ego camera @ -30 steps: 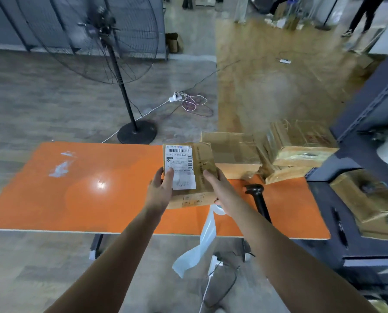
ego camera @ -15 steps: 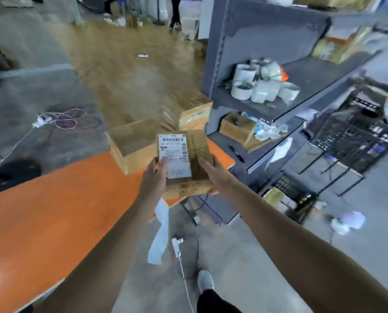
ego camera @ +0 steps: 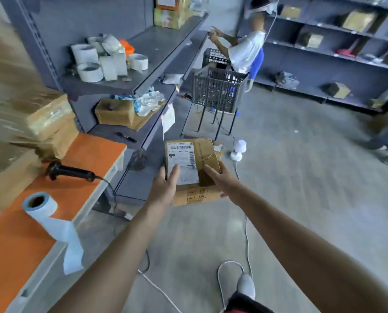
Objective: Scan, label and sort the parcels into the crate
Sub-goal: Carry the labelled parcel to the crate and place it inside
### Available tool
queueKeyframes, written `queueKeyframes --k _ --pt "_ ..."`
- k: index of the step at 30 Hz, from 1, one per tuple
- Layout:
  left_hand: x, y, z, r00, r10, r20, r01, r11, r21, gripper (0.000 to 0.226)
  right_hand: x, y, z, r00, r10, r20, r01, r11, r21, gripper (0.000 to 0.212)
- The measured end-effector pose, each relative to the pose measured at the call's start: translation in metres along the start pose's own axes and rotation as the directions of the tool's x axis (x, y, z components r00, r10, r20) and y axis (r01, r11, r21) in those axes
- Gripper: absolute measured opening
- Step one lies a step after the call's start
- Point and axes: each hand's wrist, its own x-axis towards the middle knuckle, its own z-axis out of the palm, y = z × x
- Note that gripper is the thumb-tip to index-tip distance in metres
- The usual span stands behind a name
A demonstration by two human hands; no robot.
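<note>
Parcel (ego camera: pixel 195 168) swung off table (ego camera: pixel 86 154); left hand (ego camera: pixel 166 188) covers its label's (ego camera: pixel 181 158) corner.

Label (ego camera: pixel 181 158) on parcel (ego camera: pixel 207 154): "…242-402 060" (partly blurred)

your left hand (ego camera: pixel 166 188) + right hand (ego camera: pixel 224 181): bare | your forearms (ego camera: pixel 120 240): bare right to the frame edge | your shoe (ego camera: pixel 246 286): light grey, rounded toe | your leg garment (ego camera: pixel 245 304): black, red strip along its edge
</note>
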Motion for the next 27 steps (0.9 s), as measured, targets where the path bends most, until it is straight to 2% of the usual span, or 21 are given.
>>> queueKeyframes --k 6,9,11,14,17,20,24,27 --pt "0.005 0.024 0.103 0.993 0.02 0.115 -0.027 0.998 0.057 0.067 0.005 0.061 -0.09 0.994 0.062 -0.088 -0.054 0.994 0.096 0.054" --pt "0.011 0.036 0.17 0.99 0.025 0.137 -0.038 0.995 0.091 0.052 0.02 0.1 -0.146 0.993 0.077 -0.091 -0.063 0.988 0.143 0.052" --pt "0.018 0.043 0.221 0.988 0.02 0.151 -0.043 0.987 0.152 0.051 0.034 0.131 -0.187 0.992 0.083 -0.095 -0.064 0.98 0.188 0.043" --pt "0.023 0.06 0.308 0.988 -0.008 0.153 -0.022 0.981 0.191 0.064 0.055 0.181 -0.26 0.99 0.09 -0.112 -0.063 0.974 0.219 0.031" --pt "0.023 0.079 0.394 0.993 -0.031 0.117 0.011 0.986 0.166 0.061 0.071 0.218 -0.335 0.992 0.108 -0.057 -0.093 0.97 0.222 0.034" --pt "0.028 0.102 0.456 0.996 -0.05 0.074 0.035 0.979 0.199 0.048 0.086 0.239 -0.4 0.994 0.104 -0.045 -0.09 0.967 0.237 0.044" --pt "0.047 0.127 0.504 0.997 -0.069 0.022 0.064 0.983 0.172 0.044 0.118 0.248 -0.456 0.995 0.095 -0.017 -0.087 0.955 0.285 0.058" --pt "0.068 0.132 0.523 0.995 -0.1 0.005 0.098 0.985 0.146 0.045 0.144 0.249 -0.478 0.998 0.066 -0.009 -0.061 0.959 0.277 0.055"
